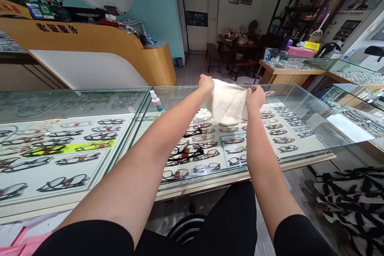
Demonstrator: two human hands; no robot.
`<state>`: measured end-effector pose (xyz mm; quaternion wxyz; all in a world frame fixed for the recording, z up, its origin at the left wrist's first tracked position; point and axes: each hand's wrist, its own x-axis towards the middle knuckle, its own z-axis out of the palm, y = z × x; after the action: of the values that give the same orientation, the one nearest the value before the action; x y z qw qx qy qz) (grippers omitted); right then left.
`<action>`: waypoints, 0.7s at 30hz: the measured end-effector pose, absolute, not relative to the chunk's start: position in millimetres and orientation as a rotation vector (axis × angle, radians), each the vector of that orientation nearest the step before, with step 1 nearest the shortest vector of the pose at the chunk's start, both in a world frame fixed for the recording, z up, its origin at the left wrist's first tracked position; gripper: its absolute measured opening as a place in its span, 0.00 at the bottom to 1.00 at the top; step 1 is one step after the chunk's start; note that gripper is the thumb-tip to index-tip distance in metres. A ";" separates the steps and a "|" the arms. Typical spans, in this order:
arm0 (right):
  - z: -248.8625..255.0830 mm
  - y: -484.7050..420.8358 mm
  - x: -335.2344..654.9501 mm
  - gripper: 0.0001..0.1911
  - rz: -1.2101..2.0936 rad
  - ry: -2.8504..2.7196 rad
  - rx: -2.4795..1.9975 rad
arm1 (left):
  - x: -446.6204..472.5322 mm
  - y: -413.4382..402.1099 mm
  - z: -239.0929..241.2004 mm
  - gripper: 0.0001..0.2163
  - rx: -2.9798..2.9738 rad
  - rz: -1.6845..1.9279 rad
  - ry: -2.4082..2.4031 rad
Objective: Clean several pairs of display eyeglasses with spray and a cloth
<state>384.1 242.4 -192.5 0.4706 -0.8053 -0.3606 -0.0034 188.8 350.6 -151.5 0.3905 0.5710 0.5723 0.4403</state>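
A cream-coloured cloth [228, 102] with small red print near its lower edge hangs stretched between my two hands, above the glass display case [318, 128]. My left hand [206, 83] is closed on the cloth's upper left corner. At its right side, my right hand [255, 97] pinches the other edge. Both arms reach forward over the glass. A white spray bottle [156, 101] with a blue-marked label stands on the case, left of my left hand. Rows of eyeglasses [210, 154] lie inside the case under my arms; my forearms hide some of them.
Another glass case with eyeglasses [64, 182] adjoins on the left. More display cases [354, 72] stand to the right. Beyond are an orange-and-white counter [99, 62], a bench [213, 57] and a small bin [179, 62]. A black round seat [186, 228] is below, near my legs.
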 end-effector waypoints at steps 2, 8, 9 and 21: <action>-196.2 246.4 384.7 0.18 -0.045 -0.913 -2.054 | 181.6 353.4 -158.0 0.08 1.488 1.063 1.498; -210.8 264.3 389.2 0.08 0.360 -1.163 -2.348 | 153.6 333.9 -170.2 0.16 2.284 0.528 1.378; -214.7 267.4 388.6 0.07 0.396 -1.183 -2.369 | 150.9 328.1 -172.6 0.15 2.403 0.371 1.311; -235.9 270.6 372.7 0.24 0.252 -1.372 -2.359 | 98.3 209.7 -143.2 0.16 2.700 0.218 0.971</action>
<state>372.7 270.6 -235.9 0.1991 -0.8435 -0.4907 0.0899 98.3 209.7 -143.2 0.1317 0.9301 0.3347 0.0750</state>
